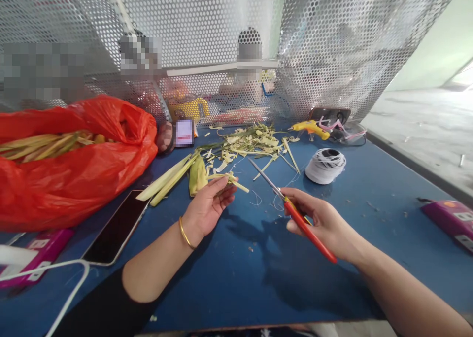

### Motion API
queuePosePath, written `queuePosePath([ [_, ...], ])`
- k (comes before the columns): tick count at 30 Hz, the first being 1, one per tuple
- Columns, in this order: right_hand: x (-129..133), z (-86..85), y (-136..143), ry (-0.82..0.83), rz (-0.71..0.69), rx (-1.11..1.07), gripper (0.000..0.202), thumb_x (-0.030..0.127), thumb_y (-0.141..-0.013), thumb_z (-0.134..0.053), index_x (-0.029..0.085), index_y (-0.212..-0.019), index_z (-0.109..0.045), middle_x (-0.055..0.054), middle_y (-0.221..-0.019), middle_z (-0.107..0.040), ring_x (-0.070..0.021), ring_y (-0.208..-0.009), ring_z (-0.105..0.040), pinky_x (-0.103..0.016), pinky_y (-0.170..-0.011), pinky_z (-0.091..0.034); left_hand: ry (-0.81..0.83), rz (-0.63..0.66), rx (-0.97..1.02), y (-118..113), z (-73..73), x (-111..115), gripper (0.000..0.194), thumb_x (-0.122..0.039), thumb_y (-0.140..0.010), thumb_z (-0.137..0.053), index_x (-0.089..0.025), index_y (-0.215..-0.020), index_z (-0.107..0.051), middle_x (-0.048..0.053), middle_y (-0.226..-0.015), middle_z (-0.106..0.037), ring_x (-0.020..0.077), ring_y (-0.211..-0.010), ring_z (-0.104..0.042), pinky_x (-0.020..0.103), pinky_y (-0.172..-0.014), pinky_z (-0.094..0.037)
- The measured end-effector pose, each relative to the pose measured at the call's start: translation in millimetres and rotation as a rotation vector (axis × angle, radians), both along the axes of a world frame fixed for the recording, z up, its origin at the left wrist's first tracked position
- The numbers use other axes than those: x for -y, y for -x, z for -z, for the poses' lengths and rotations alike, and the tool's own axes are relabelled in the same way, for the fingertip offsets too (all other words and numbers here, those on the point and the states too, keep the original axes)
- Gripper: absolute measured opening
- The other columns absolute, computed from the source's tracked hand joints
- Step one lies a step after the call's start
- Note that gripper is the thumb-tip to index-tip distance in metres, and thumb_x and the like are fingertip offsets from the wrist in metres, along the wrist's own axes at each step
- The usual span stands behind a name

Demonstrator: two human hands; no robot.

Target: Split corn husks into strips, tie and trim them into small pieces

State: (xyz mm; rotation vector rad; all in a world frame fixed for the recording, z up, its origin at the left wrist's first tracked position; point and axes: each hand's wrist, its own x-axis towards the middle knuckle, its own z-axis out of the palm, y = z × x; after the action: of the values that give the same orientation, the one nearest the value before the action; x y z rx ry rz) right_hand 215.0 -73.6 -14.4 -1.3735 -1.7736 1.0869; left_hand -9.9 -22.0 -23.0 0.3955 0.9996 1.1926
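Left hand: fingers curling lightly around a leaf strip (over the blue table, beside the scraps). Right hand: gripping red-handled scissors, blades closed, pointing toward the strip.

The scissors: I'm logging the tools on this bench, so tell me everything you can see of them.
The scissors have slim, bare metal blades and red handles that look like plastic. The right hand holds them by the handles, above the blue table. They lie slanted, tips pointing up and left toward the leaf scraps. The blades look nearly closed and touch nothing. The handle ends stick out below the wrist.
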Motion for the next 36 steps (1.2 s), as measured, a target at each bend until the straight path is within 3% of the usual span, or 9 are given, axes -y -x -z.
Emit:
queuePosePath([
  [5, 1, -4.8, 3, 0.094, -0.02, -0.014, 0.061, 0.051, -0.069, -0.069, 0.015, -0.116, -0.057, 0.0, -0.074, -0.049, -0.0137, -0.067, -0.043, -0.025, -0.057, -0.04, -0.006, -0.02, 0.081, 0, 0.2, -1, 0.007, -0.01, -0.078, -0.064, -0.013, -0.072, -0.067, 0.003, -0.072, -0.071, 0.0111, -0.06, -0.066, 0.019, -0.05, -0.052],
  [10, 4, -8.8, 3, 0.216, -0.184, -0.122, 0.056, 0.058, -0.074, -0.063, 0.014, -0.108, -0.059, 0.002, -0.068, -0.043, -0.0091, -0.058, -0.036, -0.021, -0.049, -0.031, -0.176, 0.0, 0.114, -1, 3.9, -1, 0.009, -0.007, -0.07, -0.069, -0.015, -0.071, -0.066, 0.0, -0.069, -0.071, 0.0114, -0.067, -0.069, 0.021, -0.066, -0.057],
  [14, 6, -6.4, 2, 0.334, -0.251, -0.219, 0.054, 0.061, -0.078, -0.057, 0.013, -0.102, -0.057, 0.002, -0.069, -0.044, -0.0061, -0.052, -0.035, -0.019, -0.044, -0.028, -0.262, -0.04, 0.06, -3, 4.5, 0, 0.017, -0.008, -0.062, -0.076, -0.016, -0.072, -0.065, -0.002, -0.066, -0.07, 0.0113, -0.066, -0.069, 0.02, -0.068, -0.056],
  [20, 5, -1.8, 4, 0.379, -0.258, -0.287, 0.049, 0.057, -0.077, -0.062, 0.013, -0.097, -0.056, 0.002, -0.071, -0.047, -0.0036, -0.049, -0.037, -0.016, -0.041, -0.028, -0.318, -0.096, -0.028, -4, 6.6, 0, 0.023, -0.012, -0.057, -0.08, -0.015, -0.073, -0.064, 0.0, -0.068, -0.07, 0.0119, -0.067, -0.068, 0.022, -0.07, -0.055],
  [31, 7, 1.7, 8, 0.442, -0.21, -0.398, 0.051, 0.057, -0.081, -0.057, 0.013, -0.106, -0.056, 0.0, -0.072, -0.05, -0.0047, -0.047, -0.043, -0.016, -0.038, -0.034, -0.339, -0.118, -0.101, -12, 7.3, 8, 0.024, -0.013, -0.052, -0.081, -0.015, -0.07, -0.065, 0.0, -0.069, -0.07, 0.0098, -0.07, -0.064, 0.02, -0.07, -0.05],
  [36, 9, 3.1, 10, 0.463, -0.215, -0.406, 0.046, 0.058, -0.083, -0.054, 0.014, -0.097, -0.057, 0.0, -0.071, -0.051, -0.0059, -0.047, -0.044, -0.018, -0.039, -0.035, -0.342, -0.155, -0.153, -14, 10.2, 8, 0.022, -0.012, -0.052, -0.08, -0.016, -0.066, -0.065, -0.002, -0.072, -0.067, 0.0099, -0.069, -0.062, 0.02, -0.063, -0.047],
])
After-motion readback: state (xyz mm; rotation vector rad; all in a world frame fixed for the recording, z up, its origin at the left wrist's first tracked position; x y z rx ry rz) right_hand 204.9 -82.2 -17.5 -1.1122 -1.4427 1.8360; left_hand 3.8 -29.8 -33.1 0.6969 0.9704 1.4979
